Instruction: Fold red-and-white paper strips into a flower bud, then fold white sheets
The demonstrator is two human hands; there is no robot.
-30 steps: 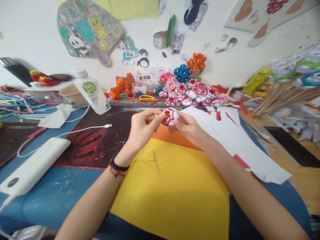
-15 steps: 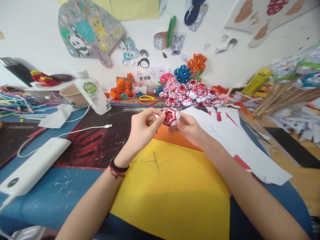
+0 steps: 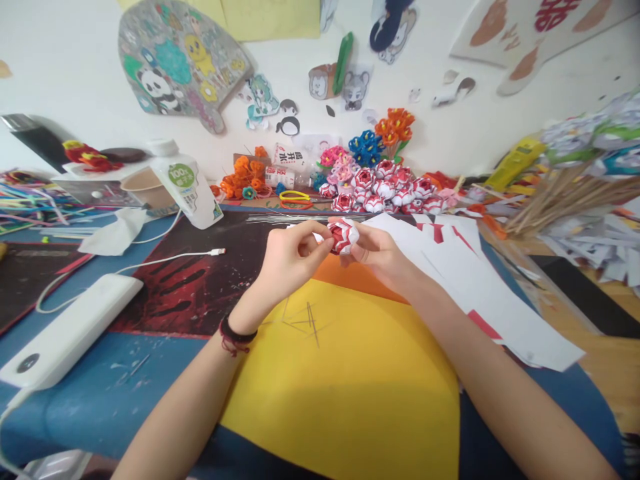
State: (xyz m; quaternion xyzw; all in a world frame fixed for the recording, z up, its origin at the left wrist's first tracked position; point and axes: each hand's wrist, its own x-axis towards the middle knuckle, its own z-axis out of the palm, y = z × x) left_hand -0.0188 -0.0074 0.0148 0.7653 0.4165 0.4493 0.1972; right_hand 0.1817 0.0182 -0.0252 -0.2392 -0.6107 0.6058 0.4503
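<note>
Two hands' fingers point(image 3: 325, 249) pinching one red-and-white flower point(image 3: 343, 236), left thumb and forefinger nearly closed.

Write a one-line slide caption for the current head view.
Two hands hold a red-and-white flower above yellow paper.

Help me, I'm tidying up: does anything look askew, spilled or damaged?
Whitish specks mark the blue table cover beside the white power bank, like residue, and paper scraps lie in a messy heap at far right.
</note>
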